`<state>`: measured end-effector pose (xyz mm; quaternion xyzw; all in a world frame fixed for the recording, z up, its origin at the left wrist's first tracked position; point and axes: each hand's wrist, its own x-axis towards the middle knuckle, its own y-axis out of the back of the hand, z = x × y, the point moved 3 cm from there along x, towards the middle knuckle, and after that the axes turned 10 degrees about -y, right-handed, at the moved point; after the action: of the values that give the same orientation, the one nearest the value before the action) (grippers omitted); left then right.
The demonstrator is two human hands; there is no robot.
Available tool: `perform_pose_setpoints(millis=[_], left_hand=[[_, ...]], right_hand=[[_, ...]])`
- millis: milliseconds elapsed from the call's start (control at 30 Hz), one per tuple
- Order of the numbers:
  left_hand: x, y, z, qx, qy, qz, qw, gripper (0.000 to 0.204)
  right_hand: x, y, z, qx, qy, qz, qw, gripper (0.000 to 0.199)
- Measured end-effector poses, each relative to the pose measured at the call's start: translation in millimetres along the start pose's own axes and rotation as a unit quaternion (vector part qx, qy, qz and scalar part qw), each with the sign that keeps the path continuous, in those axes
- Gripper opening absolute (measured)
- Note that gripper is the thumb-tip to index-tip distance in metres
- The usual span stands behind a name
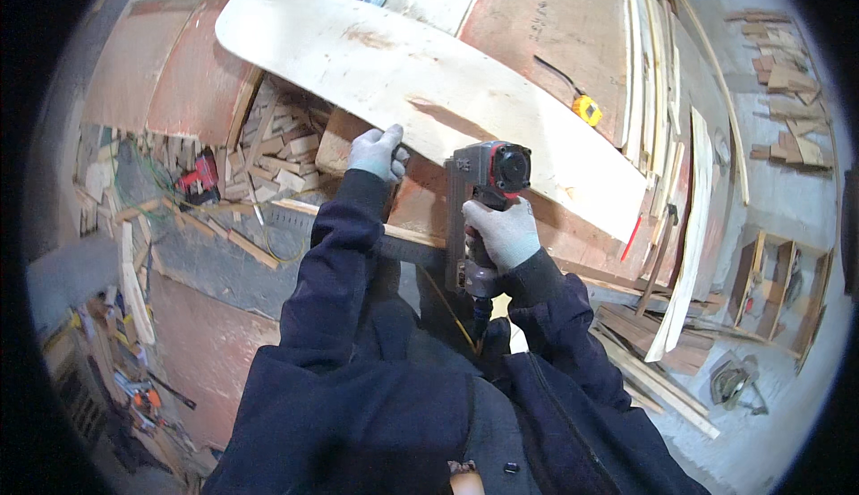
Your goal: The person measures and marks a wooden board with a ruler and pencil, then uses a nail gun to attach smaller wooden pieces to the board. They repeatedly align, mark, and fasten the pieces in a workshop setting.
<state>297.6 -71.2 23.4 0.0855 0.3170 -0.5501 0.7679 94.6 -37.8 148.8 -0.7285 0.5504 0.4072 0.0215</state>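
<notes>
Pale plywood, a long curved strip (pixel 429 83), lies slanting across the reddish workbench (pixel 555 12) in front of me, running from upper left down to the right. My left hand (pixel 378 152), in a grey knit glove, presses down on the strip's near edge, fingers curled over it and gripping the wood. My right hand (pixel 503 231), gloved the same, is clenched around the handle of a grey and red nail gun (pixel 488 186), whose nose is against the strip's lower edge just beside my left hand. A dark hose runs down from the gun's handle towards my body. Both my sleeves are dark blue. A yellow tape measure (pixel 587 109) sits on the bench beyond the strip. Wood offcuts (pixel 282 141) are heaped under the bench to my left, near a red power drill (pixel 201 177).
</notes>
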Motion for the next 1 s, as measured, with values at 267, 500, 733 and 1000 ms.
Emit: perform_pose_setpoints(millis=[267, 500, 733, 1000], left_hand=[[9, 2, -10, -0.054, -0.008, -0.012, 0.998, 0.026], [40, 18, -40, -0.104, -0.004, -0.095, 0.99, 0.028], [52, 36, -53, -0.127, 0.039, -0.116, 0.984, 0.042], [45, 34, -65, -0.061, 0.03, -0.081, 0.994, 0.04]], right_hand=[[-59, 103, 70, 0.222, -0.131, 0.073, 0.963, 0.01], [-119, 239, 194, 0.252, -0.206, 0.341, 0.882, 0.013], [-149, 378, 309, -0.221, -0.31, 0.457, 0.804, 0.047], [-105, 504, 437, -0.256, -0.347, 0.478, 0.765, 0.057]])
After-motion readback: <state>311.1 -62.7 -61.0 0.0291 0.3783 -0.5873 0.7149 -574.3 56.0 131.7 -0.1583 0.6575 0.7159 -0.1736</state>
